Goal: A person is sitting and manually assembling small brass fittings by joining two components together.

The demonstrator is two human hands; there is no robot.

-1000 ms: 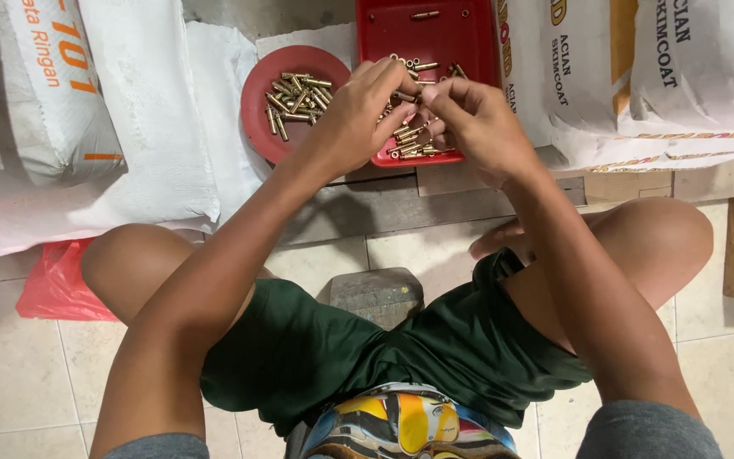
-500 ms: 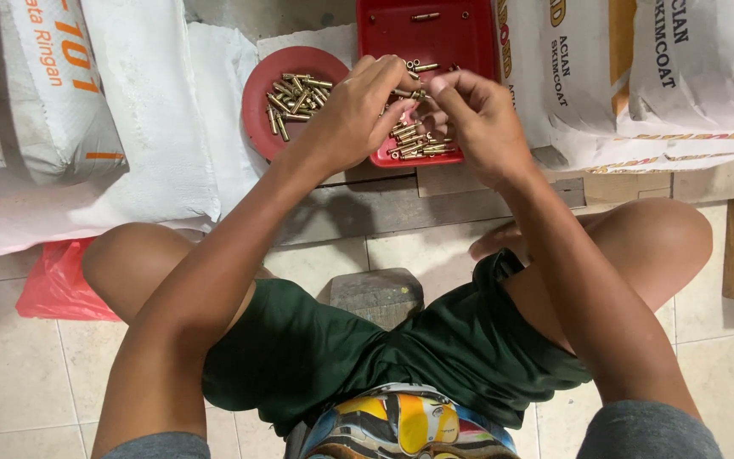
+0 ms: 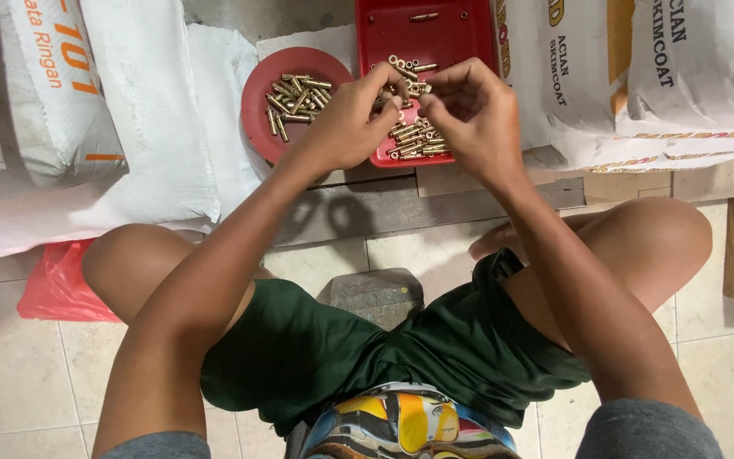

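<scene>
A red rectangular tray (image 3: pixel 435 34) holds several small brass-coloured bolts (image 3: pixel 414 140) near its front edge. To its left, a round red lid (image 3: pixel 256 93) carries another pile of the same brass bolts (image 3: pixel 295 95). My left hand (image 3: pixel 346 119) and my right hand (image 3: pixel 473 110) meet over the tray's front half, fingertips pinched together around one small brass piece (image 3: pixel 409 89). Which hand bears it more I cannot tell; both touch it.
White sacks (image 3: pixel 87 102) lie stacked to the left, and more sacks (image 3: pixel 664 76) to the right of the tray. Wooden boards (image 3: pixel 435 200) run under the tray. A red plastic bag (image 3: pixel 61 285) lies on the tiled floor by my left knee.
Both hands stay over the tray; the fingers have shifted slightly as they work the small brass piece between them. Nothing else has moved.
</scene>
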